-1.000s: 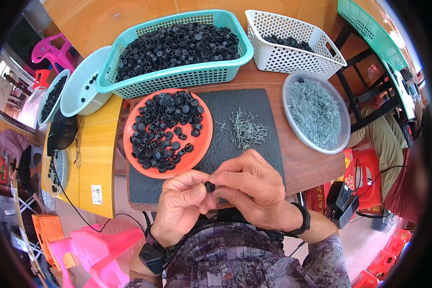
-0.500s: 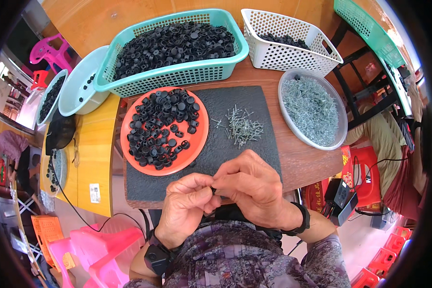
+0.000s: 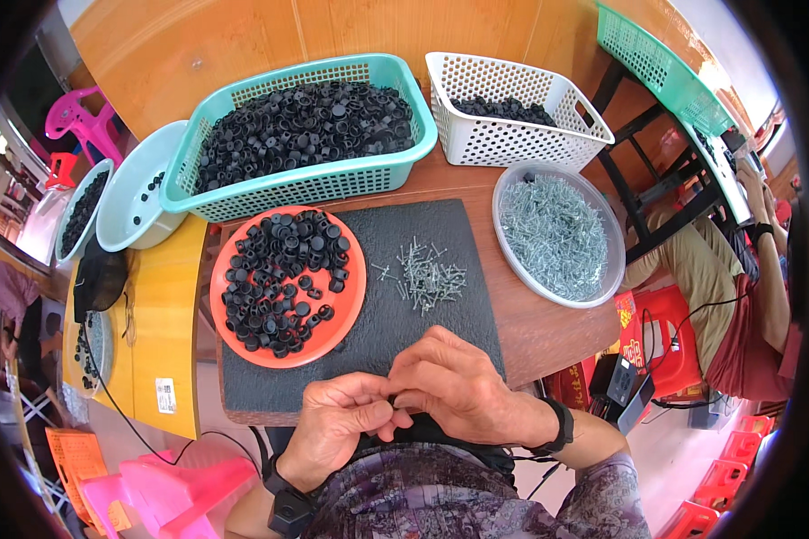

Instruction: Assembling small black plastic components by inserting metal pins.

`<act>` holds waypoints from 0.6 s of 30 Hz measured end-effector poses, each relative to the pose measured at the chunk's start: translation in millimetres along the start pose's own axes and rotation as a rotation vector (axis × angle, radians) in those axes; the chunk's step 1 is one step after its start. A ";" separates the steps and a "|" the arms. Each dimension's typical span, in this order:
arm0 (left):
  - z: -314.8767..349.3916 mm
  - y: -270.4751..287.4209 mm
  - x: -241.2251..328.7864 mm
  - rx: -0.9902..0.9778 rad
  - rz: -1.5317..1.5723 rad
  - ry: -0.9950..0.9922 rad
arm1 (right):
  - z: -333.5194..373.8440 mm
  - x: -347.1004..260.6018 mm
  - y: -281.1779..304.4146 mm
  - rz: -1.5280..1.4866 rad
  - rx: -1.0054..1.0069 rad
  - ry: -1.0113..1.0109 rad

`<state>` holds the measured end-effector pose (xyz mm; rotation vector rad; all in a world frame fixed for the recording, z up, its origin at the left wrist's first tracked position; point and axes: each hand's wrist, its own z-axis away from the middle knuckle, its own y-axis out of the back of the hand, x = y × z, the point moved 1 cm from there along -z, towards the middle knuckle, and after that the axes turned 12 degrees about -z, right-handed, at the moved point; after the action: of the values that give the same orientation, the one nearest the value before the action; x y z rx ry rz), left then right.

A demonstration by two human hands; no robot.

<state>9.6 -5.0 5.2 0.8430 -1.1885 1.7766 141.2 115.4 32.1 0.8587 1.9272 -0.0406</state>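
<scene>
My left hand and my right hand meet in front of my body, just off the near edge of a black mat. Both are closed in a pinch, fingertips touching. Only a dark sliver of a small black plastic cap shows between them; the rest is hidden by the fingers. An orange-red plate on the mat bears many black ring-shaped caps. Right of it lies a loose pile of silver screws, just beyond my right hand.
Behind the mat stand a teal basket of black caps and a white basket with fewer. A clear round tub of screws sits at right. Pale basins stand at left. A pink stool is below; another person's arm shows at far right.
The whole scene sits lower and a little further left in the picture, as my view has tilted. My hands stay pinched together with small finger shifts; less of the black cap shows.
</scene>
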 end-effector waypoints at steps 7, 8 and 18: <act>-7.2 7.5 -8.7 0.061 0.031 -0.069 | -33.5 46.9 23.7 0.289 0.005 -0.047; -7.7 7.5 -8.3 0.052 0.032 -0.079 | -40.9 53.3 25.1 0.295 0.004 -0.051; -9.7 10.9 -10.6 0.038 0.035 -0.113 | -65.1 86.4 12.9 0.656 -0.200 0.026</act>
<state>3.7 -1.0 -11.4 0.9619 -1.2520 1.8049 75.7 196.7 0.9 1.3106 1.5570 0.5458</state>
